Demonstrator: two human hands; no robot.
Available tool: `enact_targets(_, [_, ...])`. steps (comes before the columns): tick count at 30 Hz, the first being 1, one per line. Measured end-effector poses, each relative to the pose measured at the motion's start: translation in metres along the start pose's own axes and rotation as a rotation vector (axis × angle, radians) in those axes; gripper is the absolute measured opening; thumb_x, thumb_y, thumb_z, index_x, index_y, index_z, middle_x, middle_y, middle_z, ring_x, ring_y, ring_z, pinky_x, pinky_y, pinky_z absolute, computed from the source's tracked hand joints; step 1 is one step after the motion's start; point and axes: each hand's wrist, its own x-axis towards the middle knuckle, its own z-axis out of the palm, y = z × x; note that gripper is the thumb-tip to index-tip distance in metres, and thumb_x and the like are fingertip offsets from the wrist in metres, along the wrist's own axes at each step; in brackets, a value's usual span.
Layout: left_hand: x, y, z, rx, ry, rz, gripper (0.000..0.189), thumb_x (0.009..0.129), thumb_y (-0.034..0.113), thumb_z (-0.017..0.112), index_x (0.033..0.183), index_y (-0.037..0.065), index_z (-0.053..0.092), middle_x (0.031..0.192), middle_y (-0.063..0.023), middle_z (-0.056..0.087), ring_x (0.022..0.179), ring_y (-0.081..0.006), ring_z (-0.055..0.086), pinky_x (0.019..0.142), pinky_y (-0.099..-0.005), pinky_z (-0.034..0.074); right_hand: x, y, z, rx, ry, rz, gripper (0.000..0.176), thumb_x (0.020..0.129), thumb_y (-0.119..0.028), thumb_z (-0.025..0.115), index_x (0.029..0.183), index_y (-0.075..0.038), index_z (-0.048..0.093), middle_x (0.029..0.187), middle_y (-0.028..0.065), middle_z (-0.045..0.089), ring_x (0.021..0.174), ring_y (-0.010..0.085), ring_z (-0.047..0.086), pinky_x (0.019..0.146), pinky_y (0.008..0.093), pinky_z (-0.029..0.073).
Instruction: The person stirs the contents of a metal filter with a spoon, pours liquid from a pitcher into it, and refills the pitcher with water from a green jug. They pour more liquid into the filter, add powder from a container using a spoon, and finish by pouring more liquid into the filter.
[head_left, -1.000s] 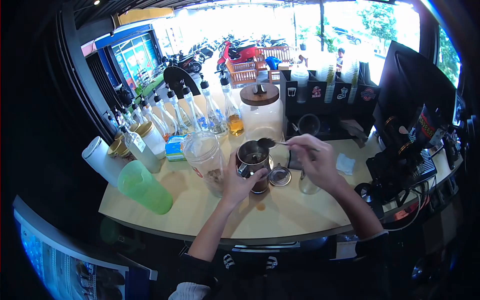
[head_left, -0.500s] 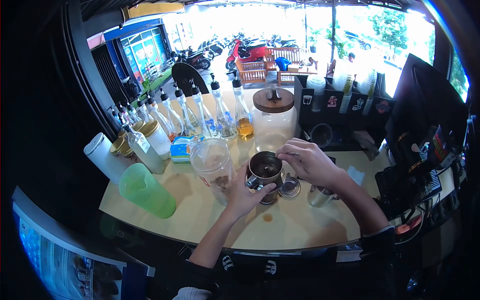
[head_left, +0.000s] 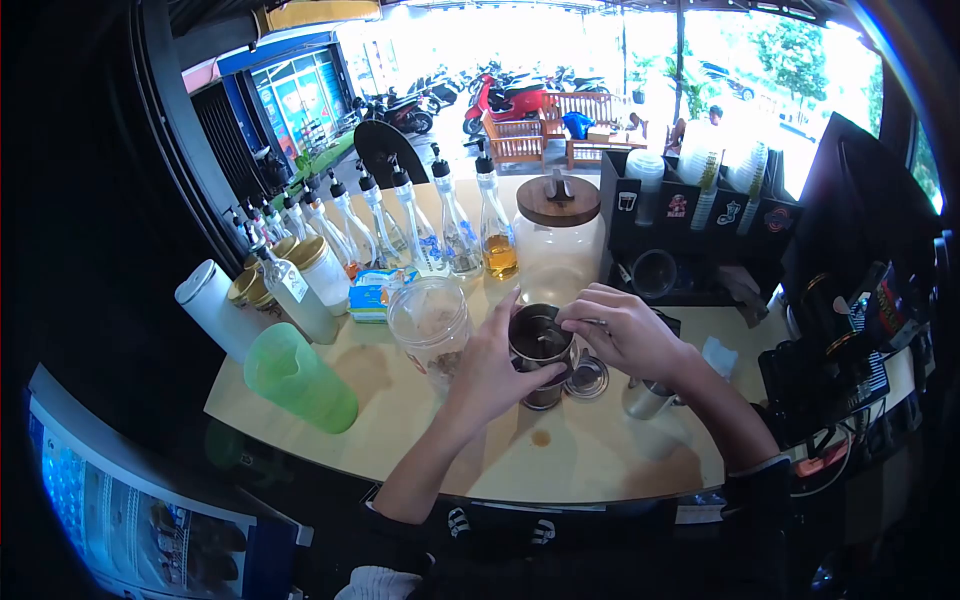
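My left hand [head_left: 488, 365] wraps around the side of a dark metal pitcher [head_left: 532, 325], its index finger along the rim and its thumb across the front. Fingers of my right hand [head_left: 630, 330] are pinched at the right rim on a thin metal handle, apparently a spoon [head_left: 598, 321], whose lower end is inside the pitcher. Dark contents show in there. Left of it stands a clear plastic jar [head_left: 425, 315] with brown bits at the bottom, partly behind my left hand. A small round glass-like lid [head_left: 588, 378] lies to the right, near a metal cup [head_left: 650, 400].
A green plastic jug [head_left: 300, 385] stands at the left. Several pump bottles [head_left: 460, 235] line the back beside a large wooden-lidded jar [head_left: 560, 245]. A black cup holder [head_left: 690, 240] is at the back right. A brown spill [head_left: 540, 438] marks the counter's front.
My left hand has shifted its grip, its index finger now raised along the rim and its thumb lower across the front. The camera view has shifted slightly. My right hand keeps its pinch.
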Motion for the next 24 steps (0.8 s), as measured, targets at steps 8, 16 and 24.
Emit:
enact_targets(8, [0.009, -0.006, -0.011, -0.119, -0.125, 0.127, 0.1, 0.064, 0.027, 0.084, 0.142, -0.001, 0.029, 0.128, -0.0247, 0.053, 0.115, -0.0332, 0.057, 0.099, -0.0399, 0.046, -0.003, 0.002, -0.002, -0.019, 0.009, -0.027, 0.012, 0.089, -0.013, 0.062, 0.095, -0.002, 0.063, 0.086, 0.0114, 0.061, 0.083, 0.0311, 0.06, 0.075, 0.04, 0.05])
enact_targets(16, [0.003, 0.008, 0.0, 0.065, 0.061, -0.031, 0.101, 0.06, 0.031, 0.089, 0.14, 0.004, 0.033, 0.115, -0.0187, 0.058, 0.11, -0.0312, 0.061, 0.095, -0.0398, 0.049, -0.008, 0.007, 0.002, -0.01, 0.023, -0.061, 0.013, 0.085, -0.01, 0.064, 0.095, -0.003, 0.063, 0.085, 0.0094, 0.061, 0.081, 0.0281, 0.061, 0.07, 0.0387, 0.051])
enact_targets(24, [0.005, -0.009, -0.001, -0.214, 0.004, 0.079, 0.104, 0.058, 0.026, 0.089, 0.141, 0.008, 0.03, 0.12, -0.0202, 0.059, 0.113, -0.0311, 0.06, 0.097, -0.0388, 0.047, -0.014, 0.005, 0.0, -0.023, 0.058, -0.104, 0.013, 0.084, -0.009, 0.065, 0.096, -0.004, 0.063, 0.083, 0.0085, 0.061, 0.079, 0.0277, 0.06, 0.07, 0.039, 0.051])
